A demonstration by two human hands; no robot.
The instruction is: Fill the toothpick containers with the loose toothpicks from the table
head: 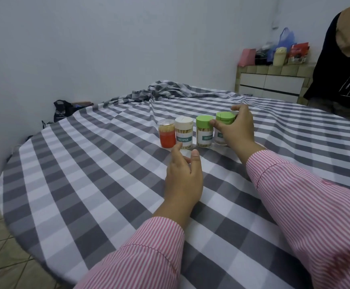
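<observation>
Four toothpick containers stand upright in a close row near the middle of the bench, which is round and draped in a grey-and-white checked cloth that bunches up at the far edge. Leftmost is the red jar, short, with a clear top and toothpick tips showing above its red lower half. Just beside it stands the white-capped jar, clear, packed with toothpicks, its label reading TOOTHPICK. Next, a little apart, is the green-capped jar, also full behind a similar label. The fourth jar, at the right end, has a green cap with a slot cut into the top; its clear body looks pale and I cannot tell how full it is, since the hand hides much of it.

The right hand has its grip clamped on that fourth jar, thumb on the near side of the cap and fingers curled round the far side. The left hand lies on the cloth just in front of the white-capped jar, fingers loosely spread and holding nothing. Both arms wear pink-and-white striped sleeves.
</observation>
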